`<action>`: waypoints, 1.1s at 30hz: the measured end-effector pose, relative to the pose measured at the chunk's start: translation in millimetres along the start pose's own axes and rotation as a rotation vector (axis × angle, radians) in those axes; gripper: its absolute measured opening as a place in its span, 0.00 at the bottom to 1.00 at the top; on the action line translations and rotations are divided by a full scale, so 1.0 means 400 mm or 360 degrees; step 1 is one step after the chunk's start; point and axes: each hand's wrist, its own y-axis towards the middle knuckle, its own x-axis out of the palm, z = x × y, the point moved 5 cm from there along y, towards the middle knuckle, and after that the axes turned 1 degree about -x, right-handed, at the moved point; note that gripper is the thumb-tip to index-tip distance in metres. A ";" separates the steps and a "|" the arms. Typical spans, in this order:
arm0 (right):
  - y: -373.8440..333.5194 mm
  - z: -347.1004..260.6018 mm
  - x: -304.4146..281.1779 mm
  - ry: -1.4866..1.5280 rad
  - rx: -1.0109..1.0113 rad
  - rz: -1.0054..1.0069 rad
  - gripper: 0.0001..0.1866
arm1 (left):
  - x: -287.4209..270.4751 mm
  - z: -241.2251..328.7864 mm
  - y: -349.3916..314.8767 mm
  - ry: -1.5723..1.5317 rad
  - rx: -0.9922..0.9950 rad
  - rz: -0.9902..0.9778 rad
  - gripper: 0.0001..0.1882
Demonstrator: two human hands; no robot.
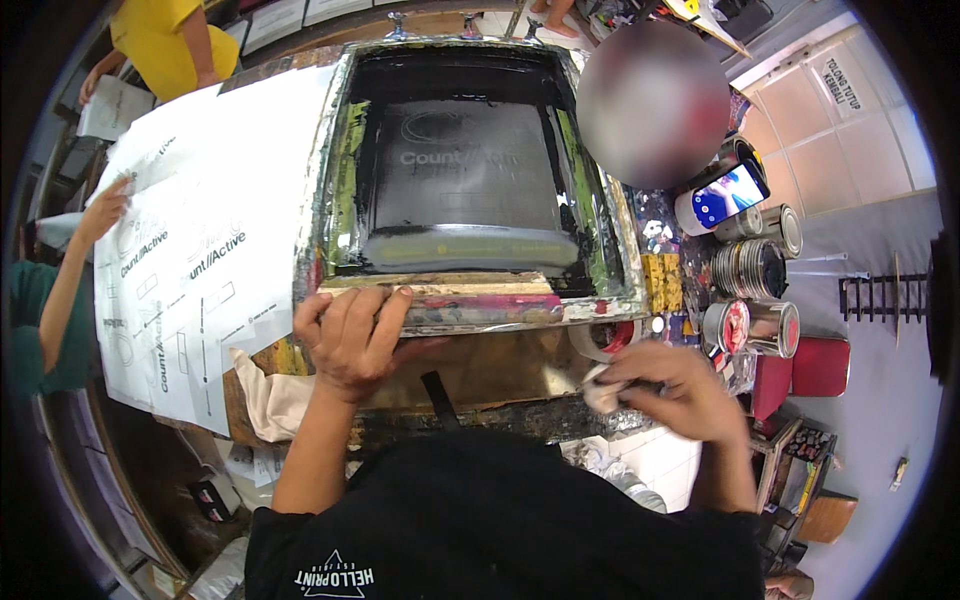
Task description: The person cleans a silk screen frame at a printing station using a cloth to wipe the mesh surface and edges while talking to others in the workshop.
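A screen printing frame (612,220) with black ink smeared over its mesh lies in front of me. Along its near side rests a squeegee (480,286) with a worn, paint-stained wooden handle. The fingers of my left hand (352,335) curl over the frame's near left edge, touching the wood of the squeegee; the thumb side is partly hidden. To the right, off the frame's near corner, my right hand (675,390) is closed, pinching a small crumpled pale rag (603,388). It is slightly blurred.
Printed white sheets (200,240) cover the table's left side, where another person's hand (105,208) touches them. A beige cloth (275,400) lies at the near left edge. Paint cans (775,328), a roll of tape (605,342) and a lit phone (730,195) stand right.
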 end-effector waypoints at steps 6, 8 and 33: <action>0.082 0.239 0.270 0.1633 0.0392 0.0958 0.16 | -0.077 -0.014 0.145 -0.0009 0.0025 -0.0052 0.38; 0.137 0.293 0.276 0.2041 0.0325 0.1291 0.14 | -0.090 -0.019 0.170 -0.0019 0.0027 -0.0052 0.39; 0.414 0.250 0.370 0.2627 -0.0478 0.0442 0.27 | -0.088 -0.025 0.169 0.0011 0.0019 -0.0053 0.38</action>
